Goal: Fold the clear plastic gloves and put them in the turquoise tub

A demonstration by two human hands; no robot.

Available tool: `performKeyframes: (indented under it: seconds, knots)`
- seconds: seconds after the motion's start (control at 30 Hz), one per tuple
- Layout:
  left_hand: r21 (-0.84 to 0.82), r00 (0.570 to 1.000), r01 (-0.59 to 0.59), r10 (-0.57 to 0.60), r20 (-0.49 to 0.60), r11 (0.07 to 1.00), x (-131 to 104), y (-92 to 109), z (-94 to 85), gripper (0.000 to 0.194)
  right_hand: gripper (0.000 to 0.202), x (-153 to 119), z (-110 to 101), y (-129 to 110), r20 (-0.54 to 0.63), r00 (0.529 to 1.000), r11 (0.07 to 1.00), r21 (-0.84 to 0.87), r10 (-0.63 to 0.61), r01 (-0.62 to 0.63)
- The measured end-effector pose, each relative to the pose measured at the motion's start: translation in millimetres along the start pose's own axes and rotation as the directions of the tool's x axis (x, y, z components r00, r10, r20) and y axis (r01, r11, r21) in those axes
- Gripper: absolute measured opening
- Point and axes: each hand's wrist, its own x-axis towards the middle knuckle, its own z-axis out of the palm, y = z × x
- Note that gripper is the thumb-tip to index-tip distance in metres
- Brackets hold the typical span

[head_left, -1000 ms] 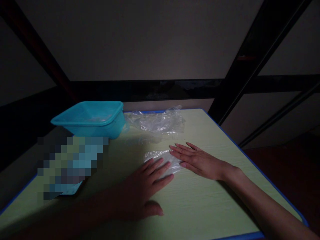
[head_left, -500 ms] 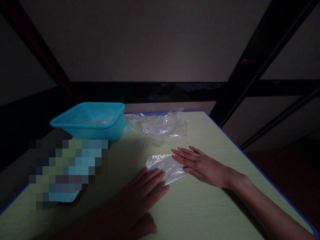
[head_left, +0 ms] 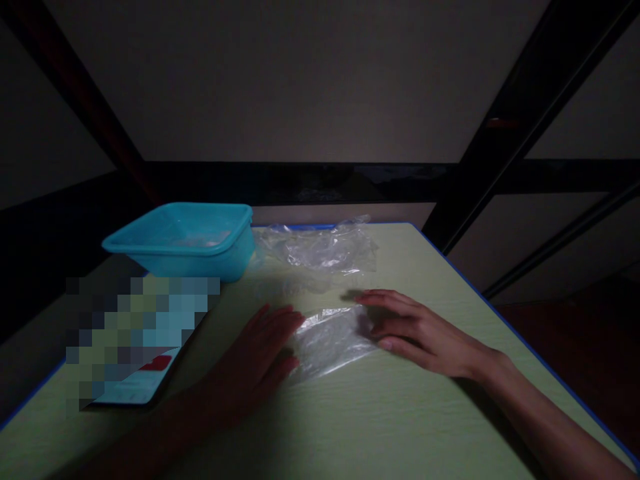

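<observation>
A small clear plastic bag [head_left: 333,343] lies flat on the pale green table [head_left: 400,427]. My left hand [head_left: 255,353] is at the bag's left edge, fingers apart and holding nothing. On the other side, my right hand [head_left: 417,330] has its fingers spread and slightly bent over the bag's right end, also without a grip. Whether the fingertips touch the film is hard to tell. Behind the bag, a heap of crumpled clear plastic [head_left: 325,247] rests near the table's far edge.
A turquoise basin [head_left: 215,260] stands at the back left, with something pale inside. In front of it lies a flat, light blue device or sheet [head_left: 135,390], partly pixelated. The table has a blue edge, and a wall with dark beams rises behind.
My left hand has drawn back up and to the left, uncovering more of the bag. The fingers of my right hand have bent and lifted a little, and that hand has shifted slightly right.
</observation>
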Motion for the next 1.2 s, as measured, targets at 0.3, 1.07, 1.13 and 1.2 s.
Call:
performKeyframes:
  seconds: [0.3,1.07,1.13,1.2]
  knots:
    - [0.06,0.996,-0.05,0.054,-0.07,0.997,0.5,-1.9,6.8,0.034,0.026,-2.2,2.7,7.8,-0.03,0.999,0.998,-0.054,0.03,-0.031]
    - [0.086,0.949,-0.315,0.317,-0.006,0.945,-0.6,4.4,-0.1,0.033,0.041,-2.6,21.9,19.0,-0.086,0.976,0.927,-0.308,0.198,-0.215]
    - [0.088,0.943,-0.332,0.334,0.0,0.939,-0.2,6.1,-1.6,0.033,0.041,-2.4,22.5,19.1,-0.09,0.976,0.928,-0.305,0.196,-0.214]
    - [0.09,0.936,-0.351,0.352,0.008,0.932,0.2,8.1,-3.0,0.033,0.04,-1.9,22.7,18.3,-0.093,0.977,0.932,-0.294,0.191,-0.21]
